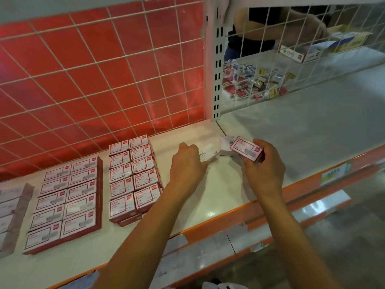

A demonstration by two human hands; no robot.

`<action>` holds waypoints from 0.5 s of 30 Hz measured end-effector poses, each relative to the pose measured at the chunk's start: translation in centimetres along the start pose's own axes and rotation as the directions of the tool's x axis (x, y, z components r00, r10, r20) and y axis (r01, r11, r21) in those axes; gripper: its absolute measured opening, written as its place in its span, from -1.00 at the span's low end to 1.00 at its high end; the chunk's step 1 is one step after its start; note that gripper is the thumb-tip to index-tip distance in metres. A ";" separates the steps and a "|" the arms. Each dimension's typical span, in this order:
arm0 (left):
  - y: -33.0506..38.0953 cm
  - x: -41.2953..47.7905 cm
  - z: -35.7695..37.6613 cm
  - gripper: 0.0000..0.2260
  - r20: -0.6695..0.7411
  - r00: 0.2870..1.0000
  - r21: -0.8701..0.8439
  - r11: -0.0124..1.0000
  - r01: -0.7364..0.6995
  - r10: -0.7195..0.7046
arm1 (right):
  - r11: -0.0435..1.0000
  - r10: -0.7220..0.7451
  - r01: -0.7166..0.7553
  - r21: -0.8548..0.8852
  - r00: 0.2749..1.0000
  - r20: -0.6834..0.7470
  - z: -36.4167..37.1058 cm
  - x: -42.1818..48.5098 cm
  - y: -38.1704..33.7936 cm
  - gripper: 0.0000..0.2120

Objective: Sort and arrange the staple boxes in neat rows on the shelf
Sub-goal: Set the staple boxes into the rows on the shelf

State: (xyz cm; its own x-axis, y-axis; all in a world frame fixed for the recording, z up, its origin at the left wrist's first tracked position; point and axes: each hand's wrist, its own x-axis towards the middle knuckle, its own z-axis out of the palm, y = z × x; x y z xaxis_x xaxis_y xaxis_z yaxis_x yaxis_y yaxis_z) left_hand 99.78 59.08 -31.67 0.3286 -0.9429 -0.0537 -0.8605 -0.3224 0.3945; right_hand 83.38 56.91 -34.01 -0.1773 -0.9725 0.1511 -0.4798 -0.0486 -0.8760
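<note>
Over white shelf (208, 207), right hand (264, 170) grips staple box (246, 150), long axis left-right.

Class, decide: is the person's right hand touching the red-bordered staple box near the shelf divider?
Touching. In the head view, the right hand grips the red-bordered staple box, fingers curled round its edge.

White shelf (208, 203), rowed staple boxes (133, 178)

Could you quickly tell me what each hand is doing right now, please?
Left hand: grips the white staple box.
Right hand: holds a red-and-white staple box.
</note>
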 end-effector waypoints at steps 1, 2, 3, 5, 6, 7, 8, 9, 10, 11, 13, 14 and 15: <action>-0.2 -0.3 -0.4 -0.67 -0.006 1.000 -0.007 1.000 -0.015 0.015 | 1.000 -0.005 0.004 0.027 1.000 0.011 0.0 -0.2 -0.4 -0.61; -0.4 -0.6 -0.9 -0.67 -0.011 1.000 -0.016 1.000 -0.027 0.027 | 0.998 -0.001 -0.001 0.058 1.000 0.029 0.0 -0.4 -0.7 -0.59; -0.6 -0.9 -1.4 -0.69 -0.016 0.999 -0.022 0.999 -0.035 0.035 | 0.996 0.009 -0.014 0.093 0.999 0.052 0.1 -0.7 -1.2 -0.58; -1.4 -1.6 -2.4 -0.72 -0.038 0.998 -0.018 0.998 -0.053 0.053 | 0.988 0.019 -0.035 0.148 0.994 0.108 0.5 -1.3 -2.0 -0.57; -1.8 -1.9 -2.8 -0.73 -0.049 0.997 -0.015 0.998 -0.057 0.056 | 0.986 0.003 -0.025 0.165 0.992 0.130 0.8 -1.7 -2.3 -0.56; -2.3 -2.3 -3.2 -0.74 -0.058 0.997 -0.013 0.998 -0.055 0.055 | 0.983 -0.018 -0.009 0.181 0.989 0.147 1.1 -2.1 -2.7 -0.55; -2.9 -2.6 -3.7 -0.74 -0.067 0.996 -0.009 0.999 -0.051 0.050 | 0.980 -0.039 0.006 0.199 0.986 0.162 1.4 -2.5 -3.0 -0.54; -3.4 -3.1 -4.3 -0.74 -0.077 0.996 -0.002 0.999 -0.044 0.044 | 0.977 -0.058 0.019 0.213 0.982 0.177 1.8 -2.9 -3.4 -0.53; -4.0 -3.5 -4.8 -0.73 -0.087 0.996 0.001 0.999 -0.036 0.036 | 0.974 -0.078 0.034 0.223 0.979 0.191 2.2 -3.3 -3.7 -0.54; -4.7 -3.9 -5.3 -0.72 -0.098 0.995 0.000 1.000 -0.025 0.025 | 0.972 -0.097 0.049 0.229 0.974 0.203 2.6 -3.7 -4.1 -0.54; -6.2 -4.8 -6.2 -0.67 -0.115 0.993 -0.008 1.000 -0.010 0.009 | 0.970 -0.119 0.064 0.233 0.965 0.232 3.4 -4.5 -4.8 -0.53; -7.0 -5.2 -6.6 -0.66 -0.123 0.992 -0.010 1.000 -0.005 0.004 | 0.969 -0.127 0.067 0.238 0.960 0.249 3.9 -5.0 -5.1 -0.52; -7.9 -5.7 -7.0 -0.65 -0.127 0.992 -0.013 1.000 -0.001 -0.001 | 0.968 -0.136 0.070 0.242 0.954 0.269 4.3 -5.5 -5.5 -0.51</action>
State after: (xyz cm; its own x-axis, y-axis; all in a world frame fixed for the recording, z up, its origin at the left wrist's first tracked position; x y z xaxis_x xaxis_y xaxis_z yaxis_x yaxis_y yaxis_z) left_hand 107.40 67.59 -28.07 0.3759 -0.9245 0.0632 -0.8558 -0.3202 0.4063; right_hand 90.72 61.50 -32.01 0.1270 -0.9820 0.1400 -0.2685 -0.1699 -0.9482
